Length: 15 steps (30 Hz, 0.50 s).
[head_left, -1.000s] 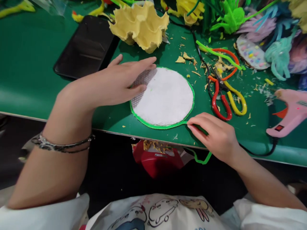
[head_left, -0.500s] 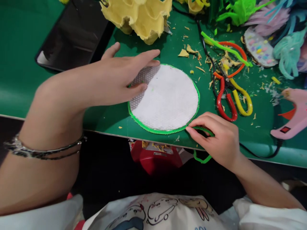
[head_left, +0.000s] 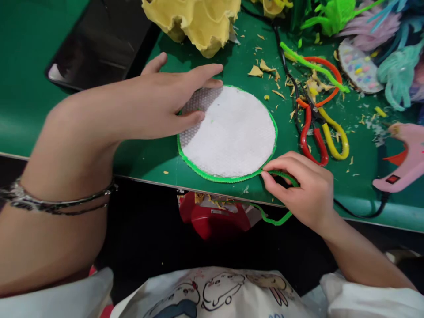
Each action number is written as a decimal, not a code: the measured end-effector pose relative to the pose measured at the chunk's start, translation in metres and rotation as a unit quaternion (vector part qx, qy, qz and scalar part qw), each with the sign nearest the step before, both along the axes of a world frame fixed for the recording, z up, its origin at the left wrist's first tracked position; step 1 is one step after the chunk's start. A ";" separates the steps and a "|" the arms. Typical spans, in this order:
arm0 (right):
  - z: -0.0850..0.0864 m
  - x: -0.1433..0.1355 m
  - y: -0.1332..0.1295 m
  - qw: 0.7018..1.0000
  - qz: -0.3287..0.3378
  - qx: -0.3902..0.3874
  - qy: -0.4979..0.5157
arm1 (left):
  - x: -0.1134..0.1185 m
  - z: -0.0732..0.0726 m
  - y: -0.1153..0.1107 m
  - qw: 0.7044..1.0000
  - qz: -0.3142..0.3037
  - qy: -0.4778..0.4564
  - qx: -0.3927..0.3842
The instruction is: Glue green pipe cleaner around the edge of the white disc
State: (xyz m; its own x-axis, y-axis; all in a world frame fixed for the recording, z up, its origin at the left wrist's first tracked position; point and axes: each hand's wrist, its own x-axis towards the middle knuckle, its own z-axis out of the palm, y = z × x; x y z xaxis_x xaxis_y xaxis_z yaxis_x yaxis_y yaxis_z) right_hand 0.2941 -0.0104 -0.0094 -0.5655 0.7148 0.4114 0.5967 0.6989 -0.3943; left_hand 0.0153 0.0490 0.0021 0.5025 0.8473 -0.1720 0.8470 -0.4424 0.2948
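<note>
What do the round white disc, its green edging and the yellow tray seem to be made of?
Disc: perhaps foam or embossed paper; matte, with fine dimples.
Edging: likely pipe cleaner; it looks fuzzy and bends freely.
Tray: probably moulded paper pulp; dull, with cup shapes and ragged edges.

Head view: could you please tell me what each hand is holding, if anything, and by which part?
The right hand pinches the green fuzzy strip where it leaves the white disc; the left hand, open, grips nothing.
</note>
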 end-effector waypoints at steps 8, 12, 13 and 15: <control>-0.001 0.001 0.000 1.000 -0.019 0.019 -0.010 | -0.001 -0.001 0.002 1.000 -0.008 -0.009 0.001; -0.001 0.000 0.000 1.000 -0.019 0.021 -0.010 | -0.001 0.000 0.003 1.000 -0.017 -0.021 0.000; -0.002 0.000 0.000 1.000 -0.019 0.023 -0.010 | -0.001 0.000 0.003 1.000 -0.018 -0.023 -0.001; -0.002 0.000 0.001 0.999 -0.017 0.033 -0.010 | -0.001 0.000 0.003 1.000 -0.019 -0.021 -0.002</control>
State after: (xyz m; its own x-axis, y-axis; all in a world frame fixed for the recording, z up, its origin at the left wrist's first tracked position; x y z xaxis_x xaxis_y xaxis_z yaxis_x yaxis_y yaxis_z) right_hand 0.2946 -0.0097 -0.0115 -0.5501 0.7050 0.4476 0.6274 0.7026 -0.3356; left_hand 0.0145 0.0525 0.0025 0.5406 0.8273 -0.1528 0.8165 -0.4721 0.3323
